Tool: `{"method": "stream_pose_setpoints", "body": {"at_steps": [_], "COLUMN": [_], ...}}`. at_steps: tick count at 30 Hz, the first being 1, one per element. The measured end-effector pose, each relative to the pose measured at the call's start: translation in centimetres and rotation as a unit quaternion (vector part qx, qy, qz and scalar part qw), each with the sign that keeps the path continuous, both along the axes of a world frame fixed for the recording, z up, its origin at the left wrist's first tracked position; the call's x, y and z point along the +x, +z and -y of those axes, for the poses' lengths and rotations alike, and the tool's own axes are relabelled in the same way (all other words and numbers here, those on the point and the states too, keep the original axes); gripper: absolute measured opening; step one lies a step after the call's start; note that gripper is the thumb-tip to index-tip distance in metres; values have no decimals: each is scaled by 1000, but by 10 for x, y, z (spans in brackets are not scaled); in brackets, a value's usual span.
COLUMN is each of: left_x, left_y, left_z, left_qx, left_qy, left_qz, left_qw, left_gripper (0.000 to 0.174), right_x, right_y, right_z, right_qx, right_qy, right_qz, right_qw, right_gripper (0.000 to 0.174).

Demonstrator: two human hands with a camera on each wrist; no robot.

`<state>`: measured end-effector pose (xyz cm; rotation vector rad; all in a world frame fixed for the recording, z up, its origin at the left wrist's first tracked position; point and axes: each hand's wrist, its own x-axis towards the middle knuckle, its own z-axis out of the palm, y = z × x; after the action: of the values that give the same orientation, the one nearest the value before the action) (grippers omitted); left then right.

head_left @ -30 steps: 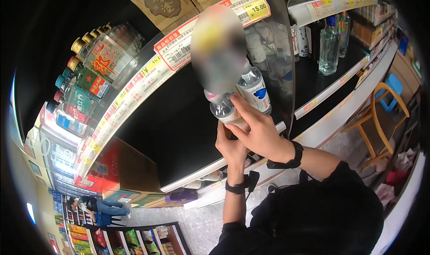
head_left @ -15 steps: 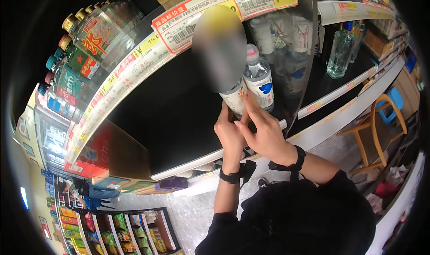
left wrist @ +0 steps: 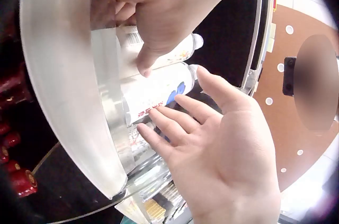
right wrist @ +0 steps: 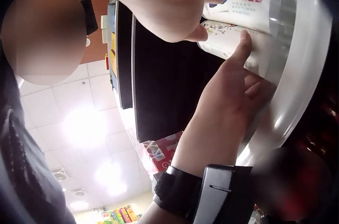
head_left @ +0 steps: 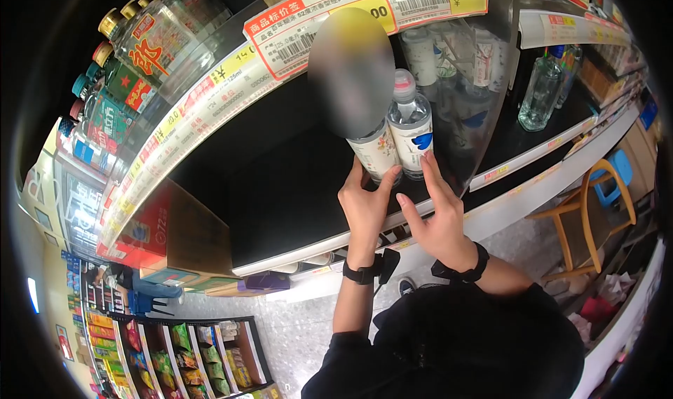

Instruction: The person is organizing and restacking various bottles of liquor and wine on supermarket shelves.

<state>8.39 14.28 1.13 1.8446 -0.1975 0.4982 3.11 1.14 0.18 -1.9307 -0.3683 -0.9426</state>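
My left hand grips the lower part of a clear bottle with a flowered white label; its cap end is hidden by a blur. Against that bottle stands another clear one with a pink cap and a blue mark. My right hand has its fingers extended, fingertips at the lower label of the blue-marked bottle. In the left wrist view the left thumb lies over the labels, and the right hand shows an open palm. The right wrist view shows the left hand around the flowered bottle.
The bottles stand on a black shelf behind a price-label strip. A clear curved panel rises at their right. More bottles line the upper left, with cartons at lower left. A wooden chair stands at right.
My right hand has left the flowered bottle and shifted right to the blue-marked one, its fingers spreading. The left thumb now shows on the flowered bottle. The head view has shifted.
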Motion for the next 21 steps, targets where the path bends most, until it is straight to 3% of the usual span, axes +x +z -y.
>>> {"method": "stream_pose_setpoints", "body": {"at_steps": [7,10,14,16,18,20,21], "left_x": [2,3,0,1,0,-2,-4], "left_y": [-10,-16,-16,-17,-18,-16,-15], "left_z": [0,-2,1,1,0,2,3], "left_qx": [14,13,-14,-11,33,78,70], "left_qy": [18,8,0,8,22,43,47], "left_qz": [13,17,-7,1,26,48,41], "left_qw": [1000,1000,1000,1000,999,995,996], "left_gripper": [58,51,48,48,44,40,44], "right_x": [3,-3,-15,-21,-13,10,32], "right_y": [-6,-3,2,15,18,35,36], "right_z": [0,7,30,52,81,106,121], "right_qx": [-14,-30,45,25,86,218,219], "right_qy": [7,15,82,20,21,-17,-53], "right_qz": [-2,-14,57,161,119,-31,-34], "right_qw": [1000,999,994,986,989,975,974], "right_gripper": [63,53,28,7,9,17,23]}}
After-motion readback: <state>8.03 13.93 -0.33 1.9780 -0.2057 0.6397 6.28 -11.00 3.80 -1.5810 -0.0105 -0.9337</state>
